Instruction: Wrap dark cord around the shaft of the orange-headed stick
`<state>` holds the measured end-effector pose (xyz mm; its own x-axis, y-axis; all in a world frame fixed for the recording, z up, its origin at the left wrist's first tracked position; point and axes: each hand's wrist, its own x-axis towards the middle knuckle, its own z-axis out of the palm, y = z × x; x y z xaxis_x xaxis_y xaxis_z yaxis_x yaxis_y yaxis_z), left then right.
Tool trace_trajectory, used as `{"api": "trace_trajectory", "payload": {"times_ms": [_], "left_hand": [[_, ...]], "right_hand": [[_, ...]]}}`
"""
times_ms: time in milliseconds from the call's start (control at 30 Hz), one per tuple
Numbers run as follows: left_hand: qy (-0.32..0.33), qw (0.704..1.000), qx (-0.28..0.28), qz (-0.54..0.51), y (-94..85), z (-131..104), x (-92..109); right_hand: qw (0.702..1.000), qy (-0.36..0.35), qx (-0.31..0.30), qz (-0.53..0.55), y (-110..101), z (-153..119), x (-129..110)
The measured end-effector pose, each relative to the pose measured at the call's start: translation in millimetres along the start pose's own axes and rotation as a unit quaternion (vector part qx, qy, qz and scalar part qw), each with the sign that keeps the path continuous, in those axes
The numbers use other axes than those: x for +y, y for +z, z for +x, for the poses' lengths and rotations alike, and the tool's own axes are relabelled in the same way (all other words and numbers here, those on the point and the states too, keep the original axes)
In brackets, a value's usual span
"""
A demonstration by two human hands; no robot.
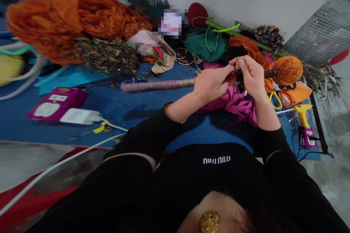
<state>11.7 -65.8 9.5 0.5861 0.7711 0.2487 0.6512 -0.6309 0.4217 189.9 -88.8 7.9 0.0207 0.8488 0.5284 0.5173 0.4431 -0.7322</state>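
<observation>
A long stick, wrapped in greyish-pink patterned material on its left part, runs sideways under both hands. Its right end carries a round bundle of orange cloth. My left hand lies over the middle of the stick, its fingers closed and reaching right. Thumb and fingers of my right hand are pinched together, meeting the left fingertips just above the stick. A small brownish bit shows between the fingertips, too small to name. Crumpled magenta cloth lies on the table below the hands.
Heaped orange cloth, dried leaves and teal cloth line the back of the blue table. At right are scissors and a yellow glue gun. A purple box and white cable are at left.
</observation>
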Motion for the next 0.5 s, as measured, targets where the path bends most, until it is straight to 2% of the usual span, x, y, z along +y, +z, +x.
{"api": "trace_trajectory", "payload": {"times_ms": [167,267,367,500], "left_hand": [[0.007,1.0,0.004,-0.028,2.1,0,-3],[0.005,0.998,0.023,-0.061,2.2,0,-7],[-0.007,0.995,0.042,-0.095,-1.8,3,-13],[-0.042,0.991,0.077,-0.105,-11.4,7,-24]], "right_hand": [[1.0,0.006,-0.013,0.024,4,1,3],[0.998,0.021,0.004,0.06,-3,3,2],[0.992,0.05,0.032,0.107,-32,4,-1],[0.988,0.079,0.031,0.127,-93,3,6]]}}
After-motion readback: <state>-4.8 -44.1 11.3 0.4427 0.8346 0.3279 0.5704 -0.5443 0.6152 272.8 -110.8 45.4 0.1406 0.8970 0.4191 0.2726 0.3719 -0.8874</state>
